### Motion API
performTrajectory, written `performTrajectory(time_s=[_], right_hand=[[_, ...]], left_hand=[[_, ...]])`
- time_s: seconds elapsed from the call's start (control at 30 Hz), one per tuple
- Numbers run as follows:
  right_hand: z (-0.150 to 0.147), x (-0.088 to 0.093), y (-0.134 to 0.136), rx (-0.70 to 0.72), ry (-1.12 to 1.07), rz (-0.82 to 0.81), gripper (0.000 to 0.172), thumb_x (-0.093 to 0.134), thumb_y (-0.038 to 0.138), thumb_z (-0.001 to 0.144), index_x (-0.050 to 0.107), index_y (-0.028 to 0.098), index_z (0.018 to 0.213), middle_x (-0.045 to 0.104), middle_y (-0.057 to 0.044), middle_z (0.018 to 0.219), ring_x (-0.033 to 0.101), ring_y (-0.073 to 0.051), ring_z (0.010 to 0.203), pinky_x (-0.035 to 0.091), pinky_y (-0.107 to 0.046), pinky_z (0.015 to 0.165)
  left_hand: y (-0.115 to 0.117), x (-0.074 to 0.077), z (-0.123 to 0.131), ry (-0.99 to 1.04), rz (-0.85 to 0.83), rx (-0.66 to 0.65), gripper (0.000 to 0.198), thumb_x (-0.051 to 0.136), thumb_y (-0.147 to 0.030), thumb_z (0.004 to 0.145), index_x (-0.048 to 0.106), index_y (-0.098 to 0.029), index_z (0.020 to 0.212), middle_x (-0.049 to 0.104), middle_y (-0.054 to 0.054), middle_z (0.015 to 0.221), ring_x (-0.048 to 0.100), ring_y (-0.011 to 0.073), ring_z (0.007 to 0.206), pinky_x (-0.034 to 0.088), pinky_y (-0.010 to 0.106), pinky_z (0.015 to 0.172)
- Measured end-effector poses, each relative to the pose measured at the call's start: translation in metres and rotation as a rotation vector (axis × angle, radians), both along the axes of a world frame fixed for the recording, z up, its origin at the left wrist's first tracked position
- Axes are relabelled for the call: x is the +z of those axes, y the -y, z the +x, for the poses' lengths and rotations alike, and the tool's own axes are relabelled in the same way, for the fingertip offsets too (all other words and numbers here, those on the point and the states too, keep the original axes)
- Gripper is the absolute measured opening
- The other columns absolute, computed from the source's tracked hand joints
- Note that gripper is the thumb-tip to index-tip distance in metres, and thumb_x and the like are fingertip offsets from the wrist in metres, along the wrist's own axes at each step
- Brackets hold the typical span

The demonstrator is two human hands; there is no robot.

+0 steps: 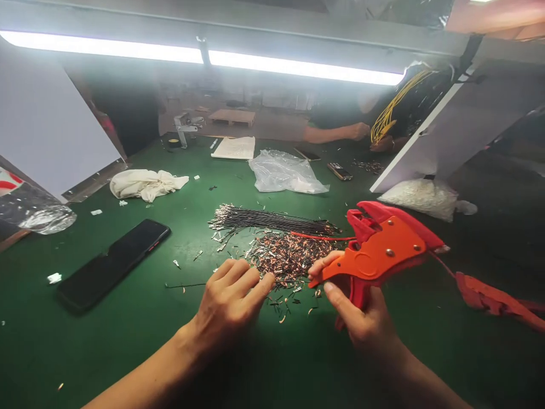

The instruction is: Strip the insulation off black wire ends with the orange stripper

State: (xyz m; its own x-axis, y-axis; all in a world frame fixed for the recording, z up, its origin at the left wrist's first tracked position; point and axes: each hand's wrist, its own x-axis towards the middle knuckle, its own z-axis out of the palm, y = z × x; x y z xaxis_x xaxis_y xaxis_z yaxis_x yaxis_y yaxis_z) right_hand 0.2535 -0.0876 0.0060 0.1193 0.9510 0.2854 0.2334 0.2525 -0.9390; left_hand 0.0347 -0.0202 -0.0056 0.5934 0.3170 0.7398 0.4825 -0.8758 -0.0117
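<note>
Noted orange-red on the stripper (383,250), green on the table (298,363) — black on phone (113,264) and wires (272,218), copper in scraps (285,255).

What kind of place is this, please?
Probably a wire-assembly workbench in a workshop: a bundle of black wires, a pile of metal scraps, and an orange wire stripper in the right hand.

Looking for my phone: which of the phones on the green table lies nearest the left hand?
The large black smartphone, left of the left hand; the two smaller phones lie far across, by the clear plastic bag.
</note>
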Motion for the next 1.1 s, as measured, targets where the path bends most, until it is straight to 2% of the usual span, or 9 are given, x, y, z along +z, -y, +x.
performTrajectory(time_s=[0.07,0.23,0.33,0.47,0.7,0.8,0.9,1.0,1.1], right_hand=[[-0.001,0.001,0.0,-0.019,0.085,0.01,0.014,0.056,0.022,0.089,0.056,0.024,0.103,0.058,-0.003,0.097,0.055,-0.019,0.082,0.046,-0.034,0.074],[-0.011,-0.006,0.002,0.136,0.112,-0.042,0.019,0.057,0.018,0.086,0.051,0.024,0.103,0.05,0.002,0.08,0.048,-0.014,0.065,0.042,-0.028,0.059],[-0.013,-0.015,0.004,0.096,0.135,-0.052,0.011,0.05,0.018,0.09,0.05,0.023,0.099,0.049,0.002,0.078,0.053,-0.017,0.073,0.041,-0.028,0.06],[-0.008,-0.02,0.001,0.053,0.188,-0.094,0.013,0.049,0.019,0.09,0.049,0.022,0.103,0.053,0.0,0.082,0.055,-0.017,0.073,0.041,-0.029,0.062],[-0.007,-0.015,-0.007,-0.017,0.362,-0.053,0.02,0.05,0.01,0.076,0.048,0.022,0.092,0.049,0.004,0.071,0.043,-0.014,0.058,0.037,-0.027,0.057],[-0.002,-0.018,-0.011,-0.106,0.357,-0.057,0.021,0.053,0.01,0.072,0.049,0.022,0.09,0.047,0.005,0.068,0.042,-0.015,0.059,0.036,-0.028,0.058],[0.009,-0.02,-0.02,-0.185,0.274,-0.094,0.018,0.056,0.015,0.075,0.052,0.021,0.091,0.049,0.003,0.071,0.047,-0.015,0.062,0.04,-0.029,0.061],[0.018,-0.015,-0.026,-0.178,0.195,-0.107,0.014,0.054,0.026,0.084,0.053,0.019,0.097,0.058,-0.002,0.082,0.059,-0.019,0.073,0.049,-0.033,0.071],[0.018,-0.007,-0.026,-0.096,0.093,-0.134,0.019,0.056,0.032,0.086,0.056,0.018,0.099,0.066,-0.008,0.094,0.065,-0.023,0.089,0.051,-0.039,0.083]], left_hand=[[0.004,-0.002,0.003,-0.018,-0.007,-0.021,0.012,0.061,-0.006,0.084,0.062,-0.014,0.093,0.056,-0.001,0.063,0.046,0.0141,0.065,0.041,0.03,0.067],[0.007,-0.006,0.005,-0.057,-0.025,-0.024,0.011,0.061,-0.007,0.084,0.063,-0.015,0.092,0.055,-0.001,0.062,0.045,0.0147,0.065,0.041,0.031,0.071],[0.007,-0.004,0.005,-0.055,-0.025,-0.049,0.011,0.061,-0.006,0.084,0.062,-0.014,0.093,0.054,-0.001,0.061,0.044,0.0151,0.066,0.041,0.031,0.071],[0.006,-0.003,0.004,-0.037,-0.008,-0.092,0.012,0.059,-0.005,0.085,0.061,-0.011,0.095,0.055,-0.001,0.06,0.043,0.0152,0.066,0.04,0.031,0.07],[0.011,0.0,0.009,-0.153,-0.041,-0.138,0.017,0.044,-0.008,0.094,0.06,-0.011,0.087,0.051,-0.002,0.057,0.039,0.0133,0.054,0.028,0.03,0.052],[0.015,-0.001,0.008,-0.164,-0.065,-0.135,0.021,0.042,-0.008,0.095,0.059,-0.012,0.084,0.051,-0.002,0.058,0.039,0.0135,0.053,0.029,0.03,0.051],[0.012,-0.003,0.002,-0.099,-0.064,-0.075,0.021,0.041,-0.006,0.093,0.06,-0.012,0.085,0.049,-0.002,0.057,0.038,0.0139,0.052,0.029,0.03,0.051],[0.006,-0.002,-0.003,0.01,-0.016,0.039,0.012,0.053,-0.004,0.087,0.061,-0.012,0.091,0.047,-0.004,0.054,0.036,0.0133,0.052,0.029,0.028,0.051],[0.002,0.001,-0.003,0.09,0.019,0.036,0.02,0.062,0.0,0.08,0.062,-0.012,0.097,0.054,-0.002,0.059,0.039,0.0124,0.056,0.034,0.025,0.053]])
